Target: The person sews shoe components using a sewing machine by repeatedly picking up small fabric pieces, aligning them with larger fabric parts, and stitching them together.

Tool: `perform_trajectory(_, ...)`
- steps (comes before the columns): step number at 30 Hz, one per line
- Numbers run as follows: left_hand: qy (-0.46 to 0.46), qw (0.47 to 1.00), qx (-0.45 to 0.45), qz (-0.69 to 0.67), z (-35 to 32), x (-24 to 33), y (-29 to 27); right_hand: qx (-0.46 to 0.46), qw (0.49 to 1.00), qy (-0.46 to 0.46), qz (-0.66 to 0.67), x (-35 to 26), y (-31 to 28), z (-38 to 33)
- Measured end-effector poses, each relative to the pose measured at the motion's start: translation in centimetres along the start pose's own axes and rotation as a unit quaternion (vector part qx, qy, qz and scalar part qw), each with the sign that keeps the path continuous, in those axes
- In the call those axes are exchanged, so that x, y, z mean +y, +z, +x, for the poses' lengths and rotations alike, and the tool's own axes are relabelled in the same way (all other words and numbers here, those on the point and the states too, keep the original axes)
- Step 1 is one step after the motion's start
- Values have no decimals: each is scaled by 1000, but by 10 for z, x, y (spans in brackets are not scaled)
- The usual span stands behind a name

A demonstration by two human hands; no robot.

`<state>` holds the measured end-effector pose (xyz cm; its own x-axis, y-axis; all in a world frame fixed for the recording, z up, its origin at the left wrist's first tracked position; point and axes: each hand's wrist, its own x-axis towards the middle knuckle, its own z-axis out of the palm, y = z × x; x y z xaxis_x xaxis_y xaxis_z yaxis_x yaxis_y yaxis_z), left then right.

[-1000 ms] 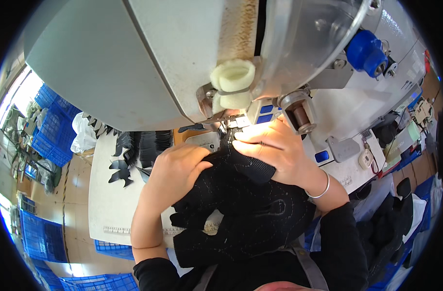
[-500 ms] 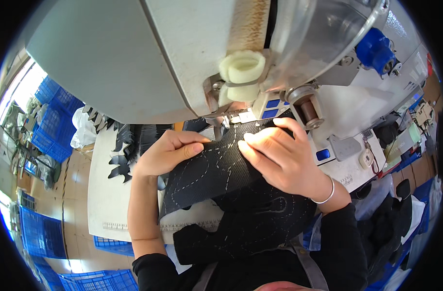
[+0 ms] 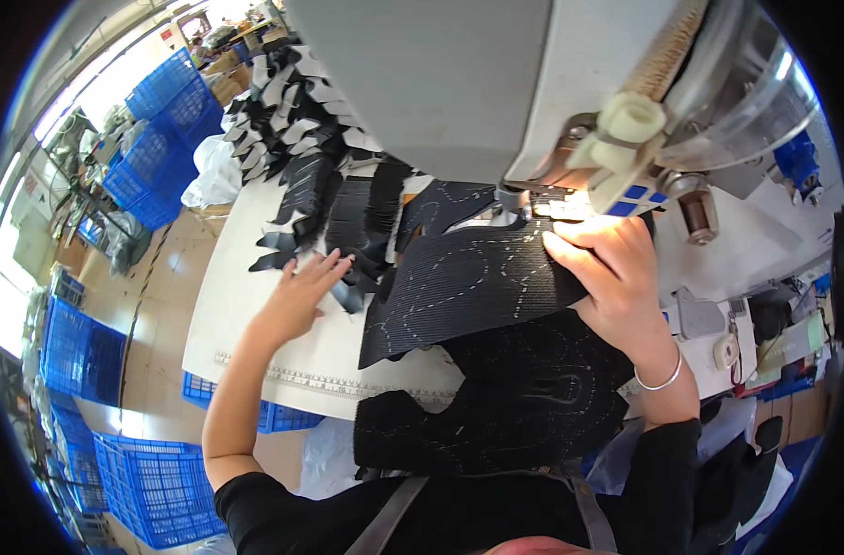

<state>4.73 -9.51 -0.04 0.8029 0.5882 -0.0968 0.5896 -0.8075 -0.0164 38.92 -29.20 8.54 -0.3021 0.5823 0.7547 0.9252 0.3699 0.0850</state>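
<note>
A black ribbed fabric panel (image 3: pixel 477 282) with pale dashed outlines lies under the head of a sewing machine (image 3: pixel 449 83). My right hand (image 3: pixel 616 277), a bangle at its wrist, grips the panel's right side with bent fingers, close to the lit presser foot (image 3: pixel 562 205). The fingertips are partly hidden. Away from the panel, my left hand (image 3: pixel 297 301) has its fingers spread over the white table (image 3: pixel 246 268). Those fingertips reach small black cut pieces (image 3: pixel 348 268) and hold nothing that I can see. Another black marked fabric part (image 3: pixel 505 398) hangs over the table's near edge.
Stacks of black and white cut pieces (image 3: pixel 297 120) fill the table's far left. A thread bobbin (image 3: pixel 695 208) sits right of the needle area. Blue crates (image 3: pixel 154 490) stand on the floor at left. A ruler strip (image 3: pixel 292 377) runs along the table's near edge.
My left hand has let go of the fabric panel and moved left to the black cut pieces, its fingers opening. My right hand stays on the panel. The whole view has swung left.
</note>
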Motion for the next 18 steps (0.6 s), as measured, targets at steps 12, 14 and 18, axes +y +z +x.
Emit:
perform_trajectory(12, 43, 962, 228, -146, 8, -15, 33, -25, 999, 4, -43, -7, -7, -16)
perform_trajectory(14, 28, 972, 180, -147, 5, -13, 23, -30, 999, 25, -31, -10, -9, -17)
perform_trajectory(18, 59, 983, 143, -101, 6, -24, 19, -28, 999, 29, -31, -15, -8, -18)
